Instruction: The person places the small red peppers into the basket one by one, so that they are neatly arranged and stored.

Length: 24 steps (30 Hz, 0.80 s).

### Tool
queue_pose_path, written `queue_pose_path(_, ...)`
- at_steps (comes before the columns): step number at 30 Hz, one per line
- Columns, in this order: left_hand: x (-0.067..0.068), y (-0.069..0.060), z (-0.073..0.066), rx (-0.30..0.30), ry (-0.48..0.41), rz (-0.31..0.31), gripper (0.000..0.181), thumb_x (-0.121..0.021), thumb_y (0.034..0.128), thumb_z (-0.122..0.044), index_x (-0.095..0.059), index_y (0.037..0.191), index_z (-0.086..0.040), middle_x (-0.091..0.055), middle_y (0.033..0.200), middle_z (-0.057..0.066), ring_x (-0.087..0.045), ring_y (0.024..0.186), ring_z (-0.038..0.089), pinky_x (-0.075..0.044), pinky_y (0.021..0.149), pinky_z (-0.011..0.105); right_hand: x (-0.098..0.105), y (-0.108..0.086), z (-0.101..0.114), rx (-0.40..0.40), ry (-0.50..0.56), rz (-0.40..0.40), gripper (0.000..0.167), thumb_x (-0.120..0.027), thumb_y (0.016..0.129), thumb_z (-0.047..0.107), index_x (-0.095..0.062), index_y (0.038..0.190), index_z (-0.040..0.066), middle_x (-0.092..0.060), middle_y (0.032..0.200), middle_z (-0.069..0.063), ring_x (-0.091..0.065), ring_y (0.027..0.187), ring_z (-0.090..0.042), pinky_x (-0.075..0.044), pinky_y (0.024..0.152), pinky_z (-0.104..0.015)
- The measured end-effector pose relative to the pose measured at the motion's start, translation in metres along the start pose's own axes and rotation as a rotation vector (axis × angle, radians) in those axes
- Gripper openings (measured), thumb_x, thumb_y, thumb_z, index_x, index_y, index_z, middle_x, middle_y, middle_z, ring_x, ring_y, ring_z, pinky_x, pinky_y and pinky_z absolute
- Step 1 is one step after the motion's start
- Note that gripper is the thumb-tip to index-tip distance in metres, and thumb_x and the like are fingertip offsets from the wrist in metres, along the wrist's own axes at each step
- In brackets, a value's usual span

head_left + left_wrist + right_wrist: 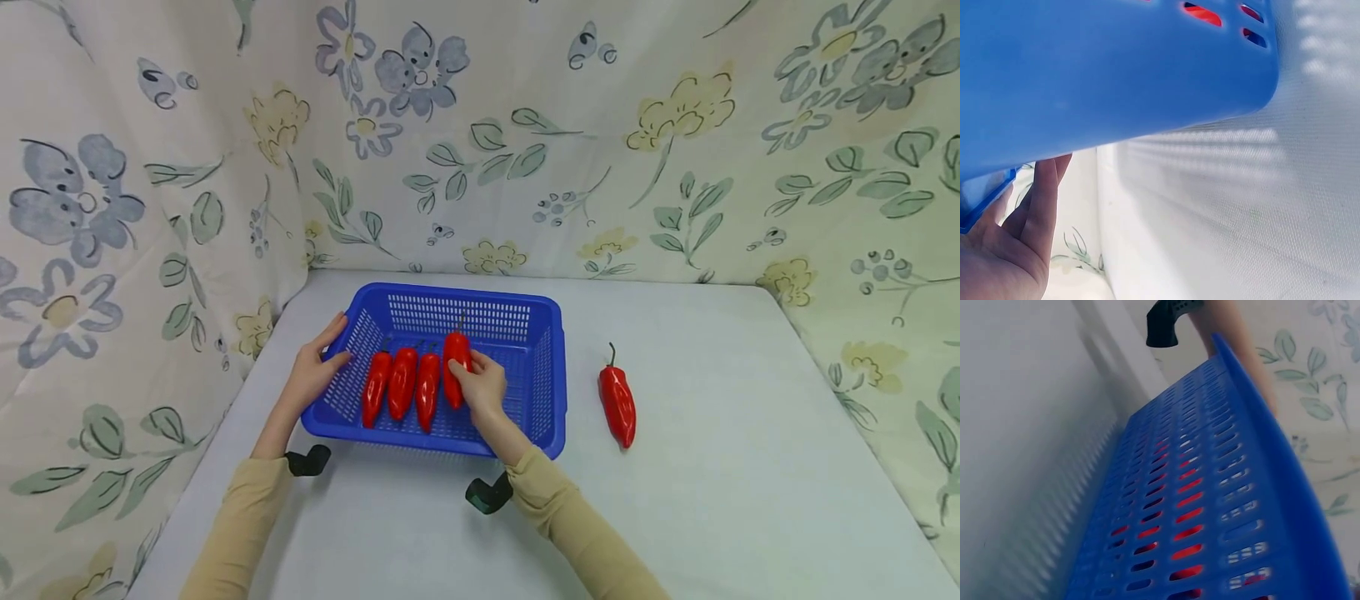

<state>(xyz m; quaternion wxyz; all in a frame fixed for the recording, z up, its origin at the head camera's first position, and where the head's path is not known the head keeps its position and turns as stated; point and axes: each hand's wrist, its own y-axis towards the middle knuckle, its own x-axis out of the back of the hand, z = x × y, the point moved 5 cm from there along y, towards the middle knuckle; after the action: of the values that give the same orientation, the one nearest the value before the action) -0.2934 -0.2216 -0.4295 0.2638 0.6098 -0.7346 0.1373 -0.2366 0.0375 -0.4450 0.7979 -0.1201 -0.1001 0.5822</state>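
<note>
A blue plastic basket point(525, 448) with slotted walls stands on the table. My left hand point(311, 372) holds its left rim, the thumb on the inner side and the fingers outside; the left wrist view shows the hand point(1022, 244) partly hidden behind the basket wall point(1116, 69). Inside the basket, my right hand point(483, 385) grips a red chili pepper point(454, 371) between thumb and fingers, its stem toward the back. Three more red peppers point(402, 383) lie side by side to its left. In the right wrist view, the basket's slotted side point(1210, 469) hides the right hand.
Another red pepper point(617, 407) lies on the white tabletop point(720, 467), right of the basket. Flowered cloth point(495, 167) hangs behind the table and along both sides. A dark wrist-worn camera point(489, 493) juts out beneath the right wrist, close to the basket's front.
</note>
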Motion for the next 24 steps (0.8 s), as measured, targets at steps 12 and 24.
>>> queue_pose_path(12, 0.003, 0.007, 0.01, -0.009, 0.001, -0.003, 0.062, -0.054, 0.0902, -0.002, -0.032, 0.147, -0.007, -0.023, 0.157, 0.012, -0.022, 0.144, 0.037, -0.024, 0.112, 0.057, -0.004, 0.009, -0.008, -0.098, -0.144, -0.054, 0.05, -0.069, 0.084, 0.013, -0.055, 0.129, -0.003, -0.062, 0.124, -0.021, -0.063, 0.11, -0.032, -0.052, 0.095, -0.039)
queue_pose_path(24, 0.002, -0.002, -0.007, -0.005, -0.021, 0.015, 0.06, -0.052, 0.0898, 0.004, -0.03, 0.145, 0.002, -0.021, 0.155, 0.02, -0.022, 0.141, 0.044, -0.026, 0.108, 0.062, -0.007, 0.009, -0.013, -0.093, -0.262, -0.018, 0.049, -0.071, 0.083, 0.015, -0.057, 0.127, -0.002, -0.064, 0.122, -0.02, -0.062, 0.111, -0.031, -0.054, 0.091, -0.037)
